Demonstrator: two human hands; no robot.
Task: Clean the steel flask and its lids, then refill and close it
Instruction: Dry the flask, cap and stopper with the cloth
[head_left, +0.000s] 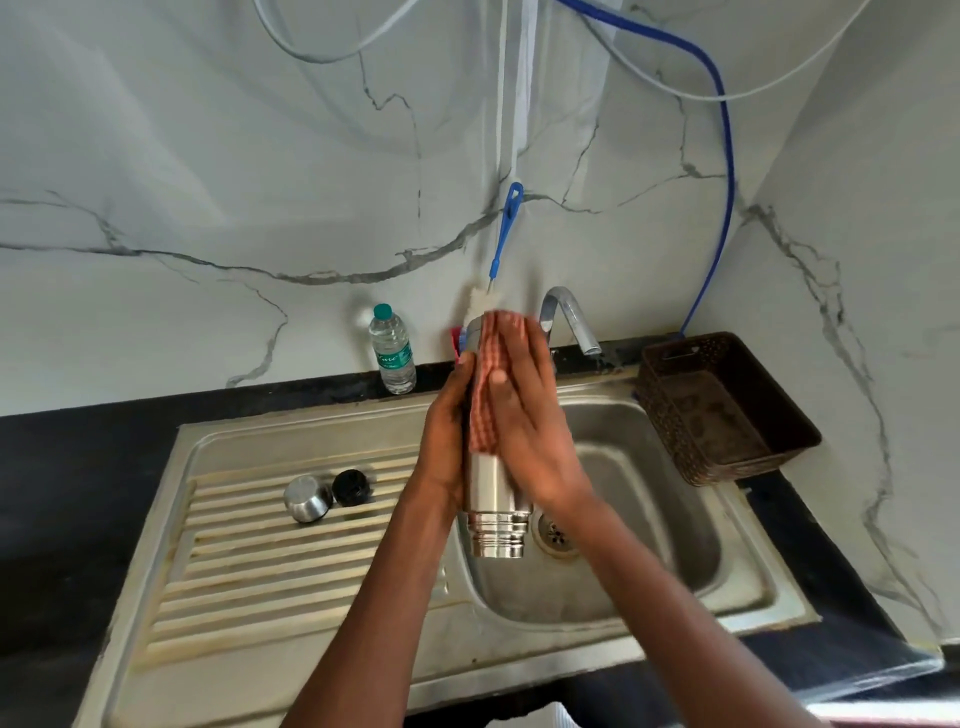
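1. Cylindrical steel flask (493, 499) held over the steel sink (649, 519) at centre frame, threaded mouth pointing down toward the camera.
2. Left hand (447, 431) grasps the flask's side; right hand (524, 415), fingers straight, presses a red checked cloth (483, 405) against its upper body.
3. Judged step: wiping the outside. Turn the flask under the cloth; work toward the mouth threads.
4. Round steel lid (306, 498) and black inner cap (351, 487) lie on the drainboard, left of centre.

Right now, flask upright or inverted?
Inverted. The steel flask is held over the sink with its threaded neck pointing down; both lids sit off it on the drainboard.
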